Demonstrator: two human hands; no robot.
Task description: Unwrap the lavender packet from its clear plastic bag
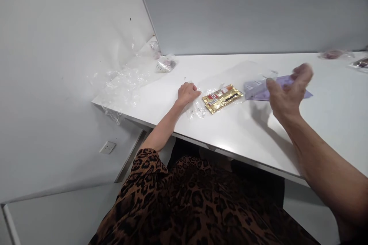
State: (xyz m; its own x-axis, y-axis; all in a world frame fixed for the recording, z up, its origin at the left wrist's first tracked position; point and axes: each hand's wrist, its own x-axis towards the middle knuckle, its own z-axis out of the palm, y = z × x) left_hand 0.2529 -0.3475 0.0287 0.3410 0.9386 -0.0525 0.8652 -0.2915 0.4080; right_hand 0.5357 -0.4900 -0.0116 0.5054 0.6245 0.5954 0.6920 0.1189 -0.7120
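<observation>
My left hand (188, 93) rests on the white table with its fingers curled on the edge of a clear plastic bag (198, 108). Just right of it lie gold foil packets (224, 100), the upper one with red and orange print. My right hand (289, 93), slightly blurred, is raised above the table with thumb and fingers spread apart. Behind and below it lies a flat purple packet (260, 91). A clear plastic sheet or bag (241, 71) stretches from near the gold packets towards my right thumb; whether the thumb touches it I cannot tell.
Crumpled clear plastic (123, 86) is heaped at the table's left end, partly over its edge. A small clear packet (166, 64) lies by the back corner. More clear packets (335, 54) sit at the far right. Grey panel (253, 11) behind, white wall (57, 65) left.
</observation>
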